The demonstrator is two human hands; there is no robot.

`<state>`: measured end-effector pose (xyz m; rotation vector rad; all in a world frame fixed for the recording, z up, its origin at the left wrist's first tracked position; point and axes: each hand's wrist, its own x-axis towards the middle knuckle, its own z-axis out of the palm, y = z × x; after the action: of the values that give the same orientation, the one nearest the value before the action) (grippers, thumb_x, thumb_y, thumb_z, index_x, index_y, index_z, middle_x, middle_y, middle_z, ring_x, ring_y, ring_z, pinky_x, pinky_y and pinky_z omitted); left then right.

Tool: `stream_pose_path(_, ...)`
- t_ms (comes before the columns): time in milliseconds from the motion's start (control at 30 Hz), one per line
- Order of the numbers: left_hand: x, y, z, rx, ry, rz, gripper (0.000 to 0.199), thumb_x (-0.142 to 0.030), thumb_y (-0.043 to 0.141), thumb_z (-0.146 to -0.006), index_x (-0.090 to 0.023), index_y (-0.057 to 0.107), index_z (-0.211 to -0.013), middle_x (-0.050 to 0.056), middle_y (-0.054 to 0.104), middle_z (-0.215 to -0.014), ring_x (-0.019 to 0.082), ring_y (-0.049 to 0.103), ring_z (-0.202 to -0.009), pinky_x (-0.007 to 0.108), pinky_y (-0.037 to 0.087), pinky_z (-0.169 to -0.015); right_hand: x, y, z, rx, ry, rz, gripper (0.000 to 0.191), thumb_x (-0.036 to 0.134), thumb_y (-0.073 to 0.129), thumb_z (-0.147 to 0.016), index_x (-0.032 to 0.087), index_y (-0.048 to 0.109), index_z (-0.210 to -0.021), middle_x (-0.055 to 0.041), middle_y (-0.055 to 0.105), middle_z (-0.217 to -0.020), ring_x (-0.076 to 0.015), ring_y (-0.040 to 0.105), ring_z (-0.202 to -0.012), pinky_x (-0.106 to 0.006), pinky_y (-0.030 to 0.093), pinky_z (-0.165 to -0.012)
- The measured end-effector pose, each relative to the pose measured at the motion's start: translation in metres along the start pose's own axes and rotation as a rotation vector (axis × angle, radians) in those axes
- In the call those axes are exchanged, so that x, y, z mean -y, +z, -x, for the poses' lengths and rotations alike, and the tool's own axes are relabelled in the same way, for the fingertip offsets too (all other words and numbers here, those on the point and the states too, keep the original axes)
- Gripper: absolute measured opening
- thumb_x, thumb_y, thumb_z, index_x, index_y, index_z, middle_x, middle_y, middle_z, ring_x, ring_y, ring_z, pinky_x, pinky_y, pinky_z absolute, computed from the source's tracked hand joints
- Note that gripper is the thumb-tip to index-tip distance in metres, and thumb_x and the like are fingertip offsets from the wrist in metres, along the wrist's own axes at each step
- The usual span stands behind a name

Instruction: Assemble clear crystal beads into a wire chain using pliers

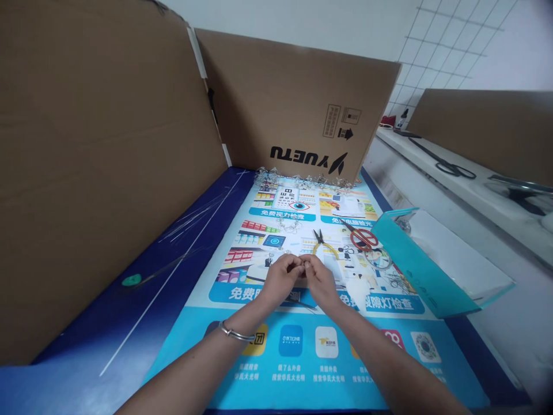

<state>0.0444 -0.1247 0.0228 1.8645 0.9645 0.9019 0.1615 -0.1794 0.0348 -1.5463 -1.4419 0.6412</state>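
My left hand (283, 278) and my right hand (318, 280) meet over the middle of the printed mat (199, 340). Both are closed, with fingertips pinched together and touching. What they hold, if anything, is too small to make out. Just beyond them lie yellow-handled pliers (325, 246), their dark jaws pointing away. To the right of the pliers are red-handled scissors (363, 238) and a clear round roll (378, 258). A thin dark tool (300, 304) lies partly beneath my wrists.
Cardboard panels (298, 104) stand along the left and back. Clear wiry pieces (302, 180) line the back panel's foot. An open teal box (432, 265) sits at right, with a bundle of thin wires (400, 282) beside it. Black scissors (453, 167) lie on the ledge. A green piece (132, 280) is at left.
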Motion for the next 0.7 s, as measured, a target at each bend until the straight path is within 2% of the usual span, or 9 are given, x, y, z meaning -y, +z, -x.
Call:
stream_pose_path(333,0.0059,0.0038,0.0002,0.003,-0.07,0.19,0.006,-0.018,0.047,-0.077,-0.017,0.052,-0.076,-0.001,0.053,-0.074,0.012,0.05,-0.071,0.023,0.041,-0.066,-0.0029,0.0019,-0.003,0.041,0.072,-0.273,0.029,0.036,0.035,-0.087,0.022,0.052,-0.107,-0.0022,0.057,-0.1,-0.0158,0.051,-0.094,-0.029,0.04,-0.083)
stream_pose_path(533,0.0003,0.0043,0.0011,0.021,-0.096,0.319,0.006,-0.02,0.048,-0.077,-0.016,0.052,-0.075,-0.001,0.053,-0.072,0.011,0.05,-0.069,0.021,0.041,-0.062,-0.0007,0.0041,-0.0013,0.068,0.158,-0.501,0.035,0.042,0.036,-0.086,0.022,0.052,-0.11,-0.0027,0.058,-0.097,-0.0176,0.052,-0.094,-0.031,0.041,-0.082)
stream_pose_path(700,-0.0026,0.0031,0.0008,0.026,-0.112,0.395,0.006,-0.021,0.051,-0.076,-0.016,0.052,-0.073,-0.002,0.053,-0.069,0.011,0.05,-0.067,0.021,0.041,-0.062,0.0055,0.0029,-0.0003,0.037,0.147,-0.483,0.039,0.049,0.037,-0.084,0.023,0.055,-0.106,-0.0035,0.058,-0.099,-0.0187,0.05,-0.098,-0.031,0.039,-0.085)
